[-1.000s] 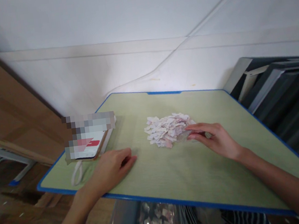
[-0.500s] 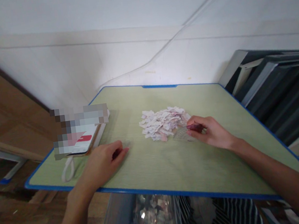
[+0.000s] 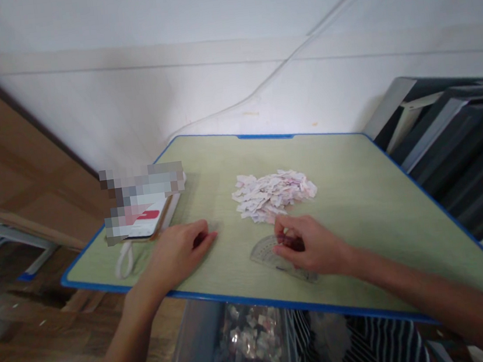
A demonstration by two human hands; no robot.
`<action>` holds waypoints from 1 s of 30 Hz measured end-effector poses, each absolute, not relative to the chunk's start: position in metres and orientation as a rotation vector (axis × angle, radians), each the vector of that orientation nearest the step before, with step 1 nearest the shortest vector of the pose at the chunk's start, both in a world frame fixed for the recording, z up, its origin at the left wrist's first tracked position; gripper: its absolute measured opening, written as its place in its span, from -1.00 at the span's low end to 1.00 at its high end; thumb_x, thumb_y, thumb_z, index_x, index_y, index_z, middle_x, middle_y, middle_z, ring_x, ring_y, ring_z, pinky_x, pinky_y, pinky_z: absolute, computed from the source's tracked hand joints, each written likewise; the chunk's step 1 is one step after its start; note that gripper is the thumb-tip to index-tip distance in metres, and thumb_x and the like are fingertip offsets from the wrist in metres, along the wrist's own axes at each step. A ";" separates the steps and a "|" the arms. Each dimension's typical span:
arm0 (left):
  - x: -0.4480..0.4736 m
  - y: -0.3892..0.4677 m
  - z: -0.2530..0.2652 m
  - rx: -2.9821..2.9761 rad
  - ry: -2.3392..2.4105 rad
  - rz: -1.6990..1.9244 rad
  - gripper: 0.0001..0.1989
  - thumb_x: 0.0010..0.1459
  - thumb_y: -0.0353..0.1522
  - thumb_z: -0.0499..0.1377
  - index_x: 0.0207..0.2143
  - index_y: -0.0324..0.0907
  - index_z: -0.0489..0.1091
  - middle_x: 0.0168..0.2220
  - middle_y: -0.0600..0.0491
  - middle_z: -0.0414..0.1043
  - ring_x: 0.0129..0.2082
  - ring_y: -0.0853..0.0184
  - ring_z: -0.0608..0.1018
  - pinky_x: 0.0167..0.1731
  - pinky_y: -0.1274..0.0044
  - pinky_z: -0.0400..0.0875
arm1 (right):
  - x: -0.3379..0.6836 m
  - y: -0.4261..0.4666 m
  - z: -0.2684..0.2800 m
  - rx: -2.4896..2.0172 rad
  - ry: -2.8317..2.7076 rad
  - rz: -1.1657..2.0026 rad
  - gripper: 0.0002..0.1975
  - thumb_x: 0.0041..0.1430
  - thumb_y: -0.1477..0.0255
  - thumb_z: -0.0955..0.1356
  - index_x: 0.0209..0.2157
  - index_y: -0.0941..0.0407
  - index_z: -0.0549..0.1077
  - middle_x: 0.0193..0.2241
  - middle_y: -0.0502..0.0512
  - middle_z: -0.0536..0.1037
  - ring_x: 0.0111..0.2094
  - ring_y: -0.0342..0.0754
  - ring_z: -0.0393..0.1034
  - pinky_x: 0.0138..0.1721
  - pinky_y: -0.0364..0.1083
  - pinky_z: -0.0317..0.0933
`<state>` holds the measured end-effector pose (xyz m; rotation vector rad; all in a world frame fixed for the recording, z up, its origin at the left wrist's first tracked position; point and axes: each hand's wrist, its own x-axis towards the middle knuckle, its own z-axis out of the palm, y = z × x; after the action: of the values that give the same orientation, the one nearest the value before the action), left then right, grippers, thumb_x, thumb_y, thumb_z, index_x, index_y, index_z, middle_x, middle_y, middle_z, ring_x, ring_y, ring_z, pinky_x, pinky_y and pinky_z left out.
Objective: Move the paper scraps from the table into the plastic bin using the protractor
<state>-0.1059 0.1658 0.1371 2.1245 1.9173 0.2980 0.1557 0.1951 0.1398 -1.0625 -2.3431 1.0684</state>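
My right hand is closed in a pinch on a clear half-round protractor, held just in front of the paper heap. Part of the protractor is hidden behind the fingers. The heap of torn white and pinkish paper scraps lies mid-table. To the left, my left hand rests at the table with thumb and fingers closed. A faint see-through edge shows by its fingertips, too unclear to name. Beyond that hand is a phone with a lit screen, partly blurred out, and a white strap loop.
The pale green table has a blue rim and stands against a white wall. Below its front edge is a clear bin with a bag of scraps. Dark panels lean at right; a large brown cardboard box stands at left.
My right hand has drawn the protractor from the heap's right side toward me and to the left. My left hand stays closed near the phone. The view has shifted slightly.
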 end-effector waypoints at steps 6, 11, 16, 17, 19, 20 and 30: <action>-0.106 0.166 0.136 2.133 1.924 0.332 -0.68 0.20 -0.15 -0.04 -0.55 -0.09 0.12 -0.60 0.11 0.22 -0.53 0.32 0.32 -0.44 0.47 -0.02 | 0.126 0.176 0.140 -0.944 -2.340 1.207 -0.79 0.05 0.52 0.36 -0.43 0.08 0.18 -0.68 -0.22 0.19 -0.64 -0.25 0.04 -0.53 -0.21 -0.05; -0.107 0.168 0.134 2.149 1.911 0.351 -0.67 0.21 -0.16 -0.02 -0.56 -0.09 0.12 -0.62 0.13 0.19 -0.55 0.34 0.29 -0.45 0.48 -0.02 | 0.128 0.170 0.137 -0.893 -2.361 1.231 -0.88 0.13 0.48 0.37 -0.35 0.10 0.30 -0.65 -0.20 0.24 -0.60 -0.23 0.12 -0.50 -0.21 -0.02; -0.108 0.168 0.134 2.163 1.914 0.354 -0.67 0.21 -0.16 -0.02 -0.57 -0.09 0.12 -0.63 0.13 0.20 -0.56 0.34 0.29 -0.46 0.48 -0.01 | 0.132 0.169 0.133 -0.672 -2.442 1.345 -0.84 0.21 0.33 0.41 -0.24 0.12 0.44 -0.61 -0.17 0.31 -0.60 -0.25 0.13 -0.48 -0.22 0.04; -0.108 0.167 0.134 2.162 1.915 0.355 -0.67 0.21 -0.16 -0.02 -0.57 -0.09 0.12 -0.63 0.12 0.20 -0.56 0.34 0.30 -0.46 0.48 0.00 | 0.133 0.170 0.133 -0.654 -2.430 1.355 -0.81 0.22 0.30 0.41 -0.22 0.12 0.47 -0.60 -0.16 0.32 -0.60 -0.25 0.13 -0.48 -0.22 0.06; -0.107 0.167 0.136 2.158 1.915 0.358 -0.68 0.21 -0.17 -0.03 -0.57 -0.09 0.12 -0.62 0.12 0.21 -0.55 0.34 0.31 -0.46 0.48 0.01 | 0.138 0.176 0.136 -0.668 -2.368 1.312 -0.80 0.24 0.29 0.40 -0.20 0.12 0.51 -0.59 -0.13 0.36 -0.58 -0.24 0.17 -0.47 -0.22 0.11; -0.107 0.167 0.137 2.154 1.916 0.354 -0.68 0.21 -0.18 -0.03 -0.56 -0.09 0.12 -0.61 0.12 0.22 -0.54 0.34 0.32 -0.46 0.48 0.02 | 0.142 0.180 0.138 -0.677 -2.332 1.262 -0.80 0.24 0.29 0.39 -0.20 0.12 0.53 -0.58 -0.11 0.39 -0.56 -0.23 0.20 -0.47 -0.22 0.14; -0.105 0.168 0.139 2.118 1.900 0.351 -0.69 0.21 -0.19 -0.03 -0.57 -0.07 0.09 -0.62 0.13 0.21 -0.55 0.33 0.32 -0.45 0.48 0.03 | 0.226 0.250 0.144 -1.010 -1.979 0.787 -0.68 0.22 0.12 0.38 -0.21 0.09 0.51 -0.61 -0.01 0.48 -0.63 -0.12 0.35 -0.58 -0.14 0.22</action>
<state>-0.1052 0.1680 0.1393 2.1182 1.9001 0.3506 0.2257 0.2502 0.1444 -1.0096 -1.9794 0.7870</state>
